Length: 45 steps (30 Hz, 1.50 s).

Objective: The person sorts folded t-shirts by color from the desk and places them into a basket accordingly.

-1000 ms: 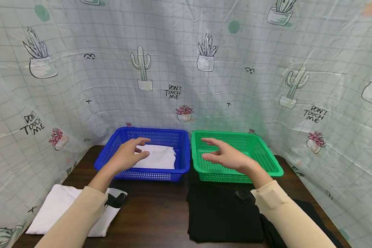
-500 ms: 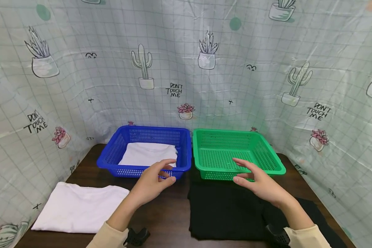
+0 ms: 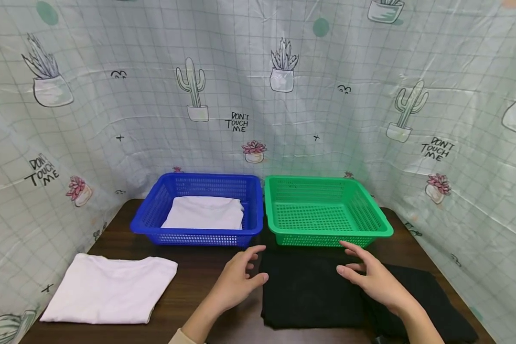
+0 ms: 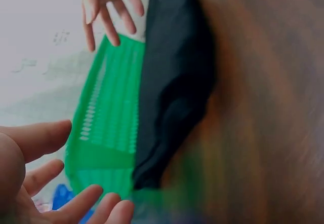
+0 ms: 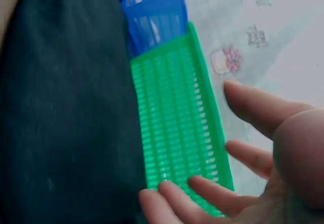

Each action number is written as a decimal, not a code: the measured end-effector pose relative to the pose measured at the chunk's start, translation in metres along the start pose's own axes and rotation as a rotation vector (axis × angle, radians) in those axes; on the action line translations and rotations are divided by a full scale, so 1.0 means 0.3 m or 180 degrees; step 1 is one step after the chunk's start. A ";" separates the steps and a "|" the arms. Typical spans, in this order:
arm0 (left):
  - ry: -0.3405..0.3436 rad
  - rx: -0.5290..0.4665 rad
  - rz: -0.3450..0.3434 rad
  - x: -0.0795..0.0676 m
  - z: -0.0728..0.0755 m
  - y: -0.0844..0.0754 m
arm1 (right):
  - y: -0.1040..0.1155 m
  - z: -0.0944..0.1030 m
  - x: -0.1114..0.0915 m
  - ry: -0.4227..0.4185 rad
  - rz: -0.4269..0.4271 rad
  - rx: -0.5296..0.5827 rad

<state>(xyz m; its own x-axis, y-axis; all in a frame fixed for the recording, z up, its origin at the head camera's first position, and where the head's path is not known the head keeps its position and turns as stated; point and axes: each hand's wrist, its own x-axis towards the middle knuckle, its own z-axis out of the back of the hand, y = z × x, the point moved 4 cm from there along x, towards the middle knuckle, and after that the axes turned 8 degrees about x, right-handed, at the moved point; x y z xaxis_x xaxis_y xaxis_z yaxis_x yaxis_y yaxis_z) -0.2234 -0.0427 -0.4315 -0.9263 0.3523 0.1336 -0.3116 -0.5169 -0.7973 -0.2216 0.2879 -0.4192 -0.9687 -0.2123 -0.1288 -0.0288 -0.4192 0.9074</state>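
Head view: your left hand (image 3: 240, 279) and right hand (image 3: 377, 282), spread, empty, flank folded black cloth (image 3: 311, 296) right of bottom centre; probably pretty floppy, so grab both sides.

There are two hands (image 3: 235, 283) (image 3: 379, 284), two baskets (image 3: 167, 234) (image 3: 327, 233), two white cloths (image 3: 112, 291) (image 3: 204, 213) and two black cloths (image 3: 311, 291) (image 3: 425, 301).

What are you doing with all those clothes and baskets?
Someone is reaching with two bare hands toward a folded black cloth on the table. The left hand and the right hand are at opposite sides of it, fingers relaxed, not gripping anything. Behind it is a green basket. The blue basket beside that has a folded white cloth inside. Another white cloth lies toward the left, and another black cloth toward the right.
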 end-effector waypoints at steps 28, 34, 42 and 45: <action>0.0524 -0.0301 0.0505 0.006 -0.102 0.025 | -0.073 -0.021 -0.006 0.0735 -0.0355 0.0115; 0.0482 -0.0364 0.0560 0.005 -0.107 0.038 | -0.087 -0.034 0.001 0.0813 -0.0331 0.0282; 0.0504 -0.0563 0.0643 0.016 -0.108 0.050 | -0.086 -0.046 0.013 0.0787 -0.0486 0.0308; 0.0532 -0.0586 0.0681 0.019 -0.111 0.056 | -0.090 -0.056 0.021 0.0785 -0.0535 0.0360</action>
<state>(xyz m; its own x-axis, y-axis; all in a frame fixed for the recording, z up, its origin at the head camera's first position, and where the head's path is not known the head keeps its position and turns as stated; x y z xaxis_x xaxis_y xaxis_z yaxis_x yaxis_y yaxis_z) -0.2269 -0.0234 -0.4636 -0.9143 0.3820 -0.1347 -0.0560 -0.4487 -0.8919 -0.2229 0.2830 -0.4512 -0.8594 -0.3618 -0.3613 -0.2240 -0.3687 0.9021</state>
